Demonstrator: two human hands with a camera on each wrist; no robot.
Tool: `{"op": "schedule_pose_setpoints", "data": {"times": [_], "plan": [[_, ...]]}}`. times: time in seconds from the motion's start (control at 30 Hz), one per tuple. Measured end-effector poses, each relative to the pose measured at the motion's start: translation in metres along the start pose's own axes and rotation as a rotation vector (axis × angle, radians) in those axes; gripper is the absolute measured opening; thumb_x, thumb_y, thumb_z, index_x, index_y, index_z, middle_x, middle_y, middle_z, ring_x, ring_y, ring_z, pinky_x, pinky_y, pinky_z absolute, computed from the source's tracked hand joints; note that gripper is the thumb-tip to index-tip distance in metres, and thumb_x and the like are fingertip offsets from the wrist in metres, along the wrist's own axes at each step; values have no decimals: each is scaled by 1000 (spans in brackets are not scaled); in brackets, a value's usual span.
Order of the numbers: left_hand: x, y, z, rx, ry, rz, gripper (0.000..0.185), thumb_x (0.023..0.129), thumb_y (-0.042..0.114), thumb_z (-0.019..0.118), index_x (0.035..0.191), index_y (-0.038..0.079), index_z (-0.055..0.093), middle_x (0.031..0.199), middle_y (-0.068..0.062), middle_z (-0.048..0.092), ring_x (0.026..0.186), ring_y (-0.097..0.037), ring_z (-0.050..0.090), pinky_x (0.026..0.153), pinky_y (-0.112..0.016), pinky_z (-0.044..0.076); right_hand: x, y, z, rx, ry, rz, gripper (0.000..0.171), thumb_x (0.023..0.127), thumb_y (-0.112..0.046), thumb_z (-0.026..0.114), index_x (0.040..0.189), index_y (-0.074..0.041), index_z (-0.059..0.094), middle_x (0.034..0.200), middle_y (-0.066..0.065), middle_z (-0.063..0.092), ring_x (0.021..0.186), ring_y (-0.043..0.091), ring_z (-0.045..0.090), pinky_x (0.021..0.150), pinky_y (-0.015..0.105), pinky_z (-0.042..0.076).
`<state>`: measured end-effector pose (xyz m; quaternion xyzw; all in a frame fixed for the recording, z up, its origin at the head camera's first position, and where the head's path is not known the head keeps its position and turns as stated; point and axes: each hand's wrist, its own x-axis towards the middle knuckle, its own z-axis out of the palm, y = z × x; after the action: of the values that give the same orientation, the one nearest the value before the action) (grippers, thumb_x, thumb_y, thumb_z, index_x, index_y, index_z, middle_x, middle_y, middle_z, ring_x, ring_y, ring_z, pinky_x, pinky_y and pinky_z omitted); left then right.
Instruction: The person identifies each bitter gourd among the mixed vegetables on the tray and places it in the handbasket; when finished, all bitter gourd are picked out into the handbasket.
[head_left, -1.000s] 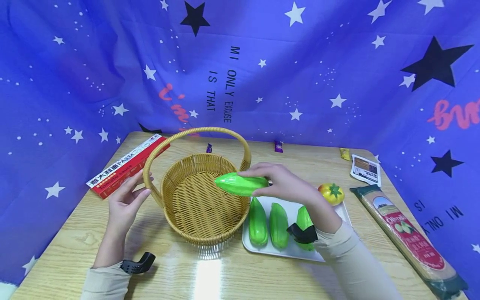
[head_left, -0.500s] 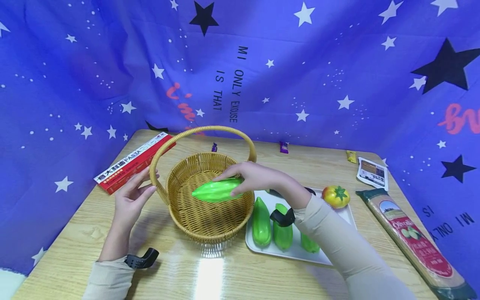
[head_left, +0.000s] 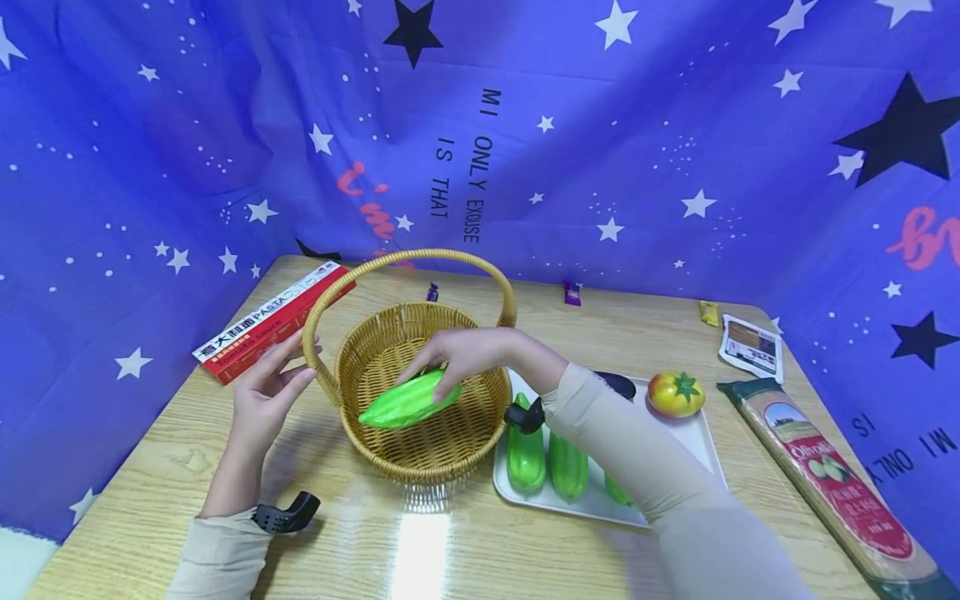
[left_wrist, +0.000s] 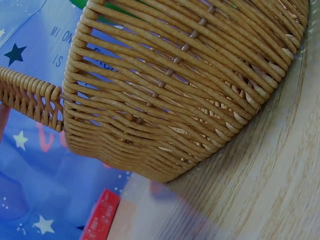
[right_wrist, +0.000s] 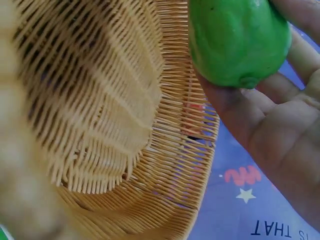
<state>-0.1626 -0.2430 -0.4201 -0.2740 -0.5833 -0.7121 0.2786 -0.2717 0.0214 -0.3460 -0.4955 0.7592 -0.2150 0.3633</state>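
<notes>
My right hand (head_left: 465,357) reaches into the wicker basket (head_left: 427,473), holding a long green vegetable (head_left: 405,404) with a pointed, ridged body. The vegetable lies slantwise within the rim; whether it touches the basket floor cannot be told. Its rounded end (right_wrist: 240,40) shows against the fingers in the right wrist view. On the left, my left hand (head_left: 262,396) pinches the base of the arched basket handle (head_left: 420,254) between thumb and fingers. Beside the basket, a white tray (head_left: 701,442) bears more green vegetables (head_left: 525,458), partly hidden by my right sleeve.
A dark purple eggplant-like item (head_left: 617,383) and a red-yellow tomato (head_left: 675,393) are on the tray. A red pasta sauce box (head_left: 270,325) lies behind my left hand. At the right are a long pasta bag (head_left: 832,475) and a white packet (head_left: 752,348). Small candies (head_left: 572,293) lie behind.
My right hand has carried the green vegetable left from the tray side and down into the basket. My left hand stays at the handle. The head view has shifted slightly.
</notes>
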Motion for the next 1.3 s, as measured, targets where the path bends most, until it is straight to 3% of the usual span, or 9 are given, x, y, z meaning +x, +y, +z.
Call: {"op": "schedule_pose_setpoints", "data": {"times": [0.17,0.23,0.47,0.73,1.0,1.23,1.3], "plan": [[0,1,0,-9,0,2,52,77,-30,50,126,-15,49,117,-11,66,107,-18,65,89,-23,58,7,4,5,15,-29,32,59,79,-6,71,134,-19,54,135,-3,55,123,20,51,109,33,44],[-1,2,0,-10,1,5,52,77,-30,49,126,-15,49,117,-11,66,106,-18,65,89,-23,58,8,6,6,13,-37,52,59,79,-6,72,133,-20,54,137,-3,53,130,23,47,114,36,39],[-2,3,-1,-17,5,6,52,77,-30,49,127,-15,49,117,-10,66,106,-18,65,90,-24,58,14,3,5,-12,-110,111,56,79,-6,71,131,-21,57,131,-3,57,120,18,53,97,23,50],[0,2,1,7,-4,-5,51,78,-28,50,127,-15,48,117,-9,67,107,-18,64,91,-25,57,23,-2,3,-17,-177,98,55,79,-2,71,131,-14,56,128,5,58,120,27,56,94,22,54],[1,1,3,-13,-17,8,51,78,-29,51,127,-16,47,116,-10,67,107,-18,65,90,-25,58,29,4,9,-122,-260,182,45,79,-7,74,121,-18,64,120,0,64,112,11,58,91,15,51],[1,1,2,5,-12,-2,51,78,-28,50,127,-16,47,116,-8,67,107,-17,64,91,-25,57,27,2,12,-81,-354,343,46,80,-8,73,122,-20,60,123,3,61,106,11,59,80,29,60],[1,1,2,7,-11,-4,51,78,-29,50,127,-16,47,116,-7,67,107,-17,64,91,-25,57,28,1,13,-68,-378,383,47,80,-8,73,123,-21,58,123,3,59,104,11,59,83,35,61]]}}
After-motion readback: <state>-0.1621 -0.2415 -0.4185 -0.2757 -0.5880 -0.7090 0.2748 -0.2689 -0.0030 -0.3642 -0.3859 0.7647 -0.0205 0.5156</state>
